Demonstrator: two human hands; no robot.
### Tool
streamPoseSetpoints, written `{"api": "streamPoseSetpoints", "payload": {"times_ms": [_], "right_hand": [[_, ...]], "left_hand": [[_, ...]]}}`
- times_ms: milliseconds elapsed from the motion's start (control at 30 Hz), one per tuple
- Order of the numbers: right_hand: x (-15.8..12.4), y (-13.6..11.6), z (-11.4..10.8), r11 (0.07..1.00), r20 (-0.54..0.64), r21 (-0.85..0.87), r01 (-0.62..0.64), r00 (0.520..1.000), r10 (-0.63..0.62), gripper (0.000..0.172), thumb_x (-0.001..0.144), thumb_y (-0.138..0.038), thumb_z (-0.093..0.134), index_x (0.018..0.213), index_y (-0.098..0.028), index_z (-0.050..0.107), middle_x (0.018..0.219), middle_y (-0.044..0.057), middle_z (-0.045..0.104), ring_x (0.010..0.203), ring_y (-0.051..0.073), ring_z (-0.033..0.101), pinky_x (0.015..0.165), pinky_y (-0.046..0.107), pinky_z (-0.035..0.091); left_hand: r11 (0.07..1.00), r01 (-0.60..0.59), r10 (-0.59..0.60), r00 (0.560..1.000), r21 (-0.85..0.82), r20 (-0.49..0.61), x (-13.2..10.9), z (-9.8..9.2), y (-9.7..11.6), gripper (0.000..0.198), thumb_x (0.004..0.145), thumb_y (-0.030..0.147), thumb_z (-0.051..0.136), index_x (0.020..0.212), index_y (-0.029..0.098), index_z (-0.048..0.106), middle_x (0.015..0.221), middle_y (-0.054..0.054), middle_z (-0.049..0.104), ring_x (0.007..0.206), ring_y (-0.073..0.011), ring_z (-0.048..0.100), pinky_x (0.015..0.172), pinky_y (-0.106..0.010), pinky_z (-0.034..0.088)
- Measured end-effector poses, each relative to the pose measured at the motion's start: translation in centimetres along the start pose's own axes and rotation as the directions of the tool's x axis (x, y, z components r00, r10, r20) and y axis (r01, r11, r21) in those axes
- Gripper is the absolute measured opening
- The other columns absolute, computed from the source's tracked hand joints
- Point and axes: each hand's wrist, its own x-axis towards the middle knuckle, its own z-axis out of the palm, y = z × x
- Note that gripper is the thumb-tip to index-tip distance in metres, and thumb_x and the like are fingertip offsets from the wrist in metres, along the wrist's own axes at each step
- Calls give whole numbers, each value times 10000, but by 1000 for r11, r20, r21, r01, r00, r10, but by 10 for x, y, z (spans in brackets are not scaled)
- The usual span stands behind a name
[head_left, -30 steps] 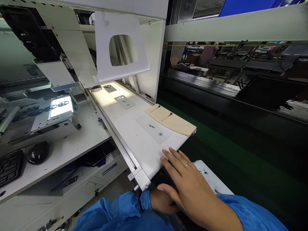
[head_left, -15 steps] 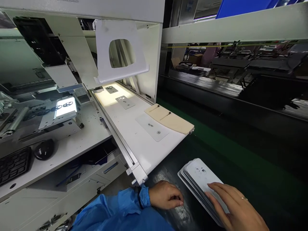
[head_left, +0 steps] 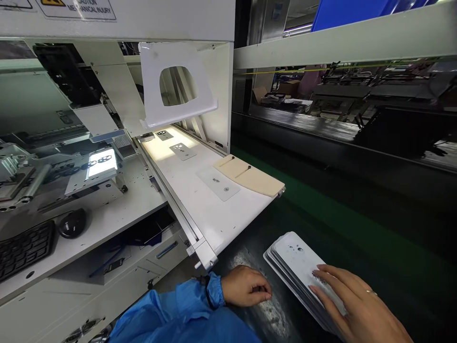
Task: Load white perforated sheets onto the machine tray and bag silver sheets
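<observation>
My right hand [head_left: 352,305] lies flat with spread fingers on a stack of thin white plates [head_left: 294,259] resting on the dark belt [head_left: 357,238] at the lower right. My left hand [head_left: 246,288], in a blue sleeve, rests with curled fingers on the dark surface just below the end of the white conveyor [head_left: 200,209]; it holds nothing. One grey-white plate [head_left: 218,183] lies on the conveyor beside a beige pad [head_left: 250,177]. Two more small plates [head_left: 183,151] sit farther up under the lit hood.
A white guard with a cut-out window [head_left: 177,85] hangs over the conveyor's far end. To the left are a machine stage [head_left: 96,164], a black mouse [head_left: 72,222] and a keyboard [head_left: 21,250]. A second dark line [head_left: 339,128] runs across the right.
My right hand left the conveyor's near end and came down onto the plate stack at the lower right. The plates on the conveyor look farther away as my view shifted.
</observation>
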Motion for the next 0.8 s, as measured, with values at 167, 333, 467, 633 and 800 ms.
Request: {"api": "streamPoseSetpoints", "payload": {"times_ms": [167,333,467,633,800], "right_hand": [[-4,3,3,999,32,-30,32,999,-31,564,987,-516,283,953,-166,724,1018,94,713,877,224,691,587,327,597],[-11,3,10,980,46,-179,83,996,-76,639,987,-530,218,1103,-123,697,1168,101,675,1038,259,653,644,355,619],[-16,2,19,941,102,-291,172,984,-148,710,986,-525,147,1116,-99,701,1203,89,657,1057,275,645,675,365,622],[-16,0,27,901,109,-375,219,975,-192,680,988,-392,130,1035,-78,731,1138,107,682,982,271,677,630,353,617],[-13,-1,29,891,78,-380,248,968,-237,597,968,-271,180,984,-63,740,1063,117,707,878,234,705,592,317,609]], "left_hand": [[1000,-2,2,1000,6,-17,0,2,-1,177,887,265,571,975,155,677,874,-37,729,808,-110,662,734,-179,467],[1000,-7,6,999,-28,-34,-1,3,-1,169,886,260,564,966,165,679,871,-32,730,793,-108,661,715,-177,469],[999,-8,6,999,-40,-48,-2,1,0,160,881,251,573,961,166,683,871,-32,729,793,-112,662,720,-180,472],[999,-1,-1,999,-32,-47,-2,2,0,154,868,240,592,964,163,685,875,-37,728,806,-118,668,724,-181,474],[1000,-10,9,999,-28,-50,-1,3,-1,153,867,235,592,958,153,684,869,-40,728,796,-117,668,727,-180,473]]}}
